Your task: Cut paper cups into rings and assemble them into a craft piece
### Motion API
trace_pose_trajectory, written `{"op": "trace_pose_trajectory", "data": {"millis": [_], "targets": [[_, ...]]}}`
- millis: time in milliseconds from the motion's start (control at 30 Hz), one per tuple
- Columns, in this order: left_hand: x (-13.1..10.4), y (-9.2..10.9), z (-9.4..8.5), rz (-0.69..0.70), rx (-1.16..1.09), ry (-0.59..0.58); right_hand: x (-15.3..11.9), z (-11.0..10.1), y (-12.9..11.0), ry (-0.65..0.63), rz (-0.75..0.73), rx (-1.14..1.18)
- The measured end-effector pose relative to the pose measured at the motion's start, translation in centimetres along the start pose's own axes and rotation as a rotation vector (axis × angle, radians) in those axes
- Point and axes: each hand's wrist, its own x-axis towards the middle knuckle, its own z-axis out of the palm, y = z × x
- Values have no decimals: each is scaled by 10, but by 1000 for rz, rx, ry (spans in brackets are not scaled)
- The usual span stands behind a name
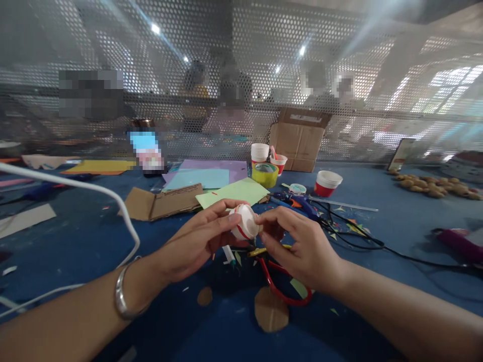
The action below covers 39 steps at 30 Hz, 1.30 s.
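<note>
Near the middle of the view, my left hand (204, 229) grips a small white paper cup (247, 222) with a red stripe, fingers wrapped around its side. The cup is tilted, its round face turned to the right. My right hand (298, 244) has its fingers curled, with thumb and fingertips pinched at the cup's right edge; some fingertips are hidden. Below the hands lie scissors with red handles (267, 275), partly covered by my right hand. A round cardboard piece (270, 311) and a smaller cardboard disc (205, 296) rest on the blue table.
Behind the hands are green paper (236, 195), folded cardboard (175, 202), yellow-green tape (264, 176) and a red-and-white cup (328, 183). A cardboard box (298, 141) stands at the mesh screen. Black cables (358, 242) run right; a white cable (109, 193) loops left.
</note>
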Motion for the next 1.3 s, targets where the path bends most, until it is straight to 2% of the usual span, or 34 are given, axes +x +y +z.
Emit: {"op": "trace_pose_trajectory", "data": {"millis": [133, 300, 733, 833, 1033, 1167, 1300], "targets": [[4, 0, -2, -50, -76, -12, 1, 0, 2, 14, 4, 12], [5, -1, -1, -59, -46, 5, 0, 1, 2, 16, -15, 32], [-1, -2, -4, 98, 244, -39, 0, -2, 6, -46, -170, -6], [-1, -4, -4, 162, 323, -17, 0, -3, 4, -54, -177, -5], [-9, -9, -7, 520, 804, 1, 1, -3, -1, 4, -165, 59], [-9, -9, -9, 623, 1002, 15, 0, -2, -3, -33, -144, 90], [-6, -7, -8, 689, 1098, 23, 0, -1, -3, -59, -138, 136]]}}
